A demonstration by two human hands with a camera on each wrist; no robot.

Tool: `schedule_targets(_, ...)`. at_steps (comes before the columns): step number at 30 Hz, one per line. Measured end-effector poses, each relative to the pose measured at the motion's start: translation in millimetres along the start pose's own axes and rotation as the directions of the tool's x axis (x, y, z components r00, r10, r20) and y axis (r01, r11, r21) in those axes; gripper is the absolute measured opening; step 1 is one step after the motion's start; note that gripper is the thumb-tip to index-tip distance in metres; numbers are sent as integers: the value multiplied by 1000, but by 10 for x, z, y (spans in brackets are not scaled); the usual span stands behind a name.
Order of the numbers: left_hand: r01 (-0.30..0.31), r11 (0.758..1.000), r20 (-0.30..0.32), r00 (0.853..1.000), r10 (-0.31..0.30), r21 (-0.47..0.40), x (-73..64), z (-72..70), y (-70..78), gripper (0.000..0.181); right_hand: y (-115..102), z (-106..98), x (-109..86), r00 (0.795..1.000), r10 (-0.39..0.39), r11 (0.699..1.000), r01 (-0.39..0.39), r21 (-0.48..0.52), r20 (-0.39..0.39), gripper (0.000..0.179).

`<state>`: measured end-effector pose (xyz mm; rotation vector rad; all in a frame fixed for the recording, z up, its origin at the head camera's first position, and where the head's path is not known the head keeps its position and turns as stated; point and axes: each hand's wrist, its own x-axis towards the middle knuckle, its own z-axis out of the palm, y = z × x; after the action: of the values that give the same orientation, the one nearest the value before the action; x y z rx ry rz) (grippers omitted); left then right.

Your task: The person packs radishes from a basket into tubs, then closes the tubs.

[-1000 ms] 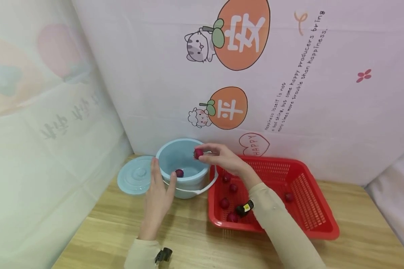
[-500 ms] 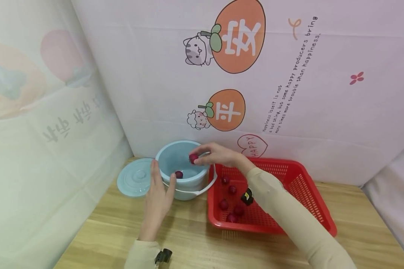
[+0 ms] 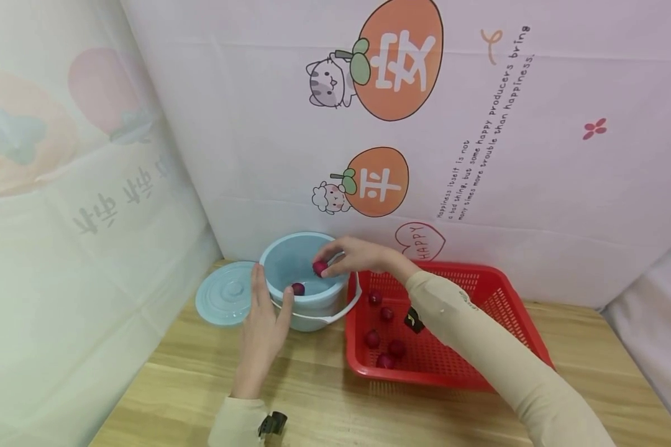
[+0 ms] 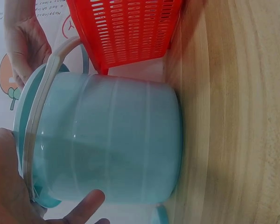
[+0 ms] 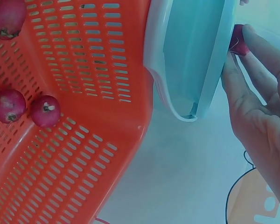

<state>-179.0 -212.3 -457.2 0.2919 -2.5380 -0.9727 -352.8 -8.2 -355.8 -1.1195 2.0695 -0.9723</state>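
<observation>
My right hand (image 3: pixel 353 256) pinches a red radish (image 3: pixel 320 268) between thumb and fingertips, inside the mouth of the light blue bucket (image 3: pixel 313 310). Another radish (image 3: pixel 298 289) lies in the bucket. In the right wrist view the held radish (image 5: pixel 239 41) shows at the rim. My left hand (image 3: pixel 264 335) rests against the bucket's near left side, its fingers fairly straight and the thumb apart. The white handle (image 4: pixel 37 107) hangs down across the bucket's front. Several radishes (image 3: pixel 372 339) lie in the red basket (image 3: pixel 537 347), beneath and beside my right forearm.
A light blue lid (image 3: pixel 223 293) lies left of the bucket on the wooden table (image 3: pixel 324 403). The basket stands close to the bucket's right side. Behind them hangs a printed white cloth (image 3: pixel 268 124), and another white cloth (image 3: pixel 89 279) covers the left side.
My right hand has moved slightly left and lowered the radish from above the rim into the bucket's mouth. The right forearm has swung over the basket. My left hand has stayed in place.
</observation>
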Motion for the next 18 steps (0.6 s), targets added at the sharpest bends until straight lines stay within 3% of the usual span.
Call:
schedule_targets(4,-5,1000,-3,1000,5,0,3,1,5,87,-2,2,4,1000,-15,1000,15,4,7,39)
schedule_targets(11,-18,1000,0,1000,18,5,-1,-3,5,86,-29,37,0,997,-29,1000,29,8,73,59)
schedule_targets(18,-26,1000,-3,1000,26,-4,-1,0,5,85,-12,52,4,996,-59,998,60,-9,60,51)
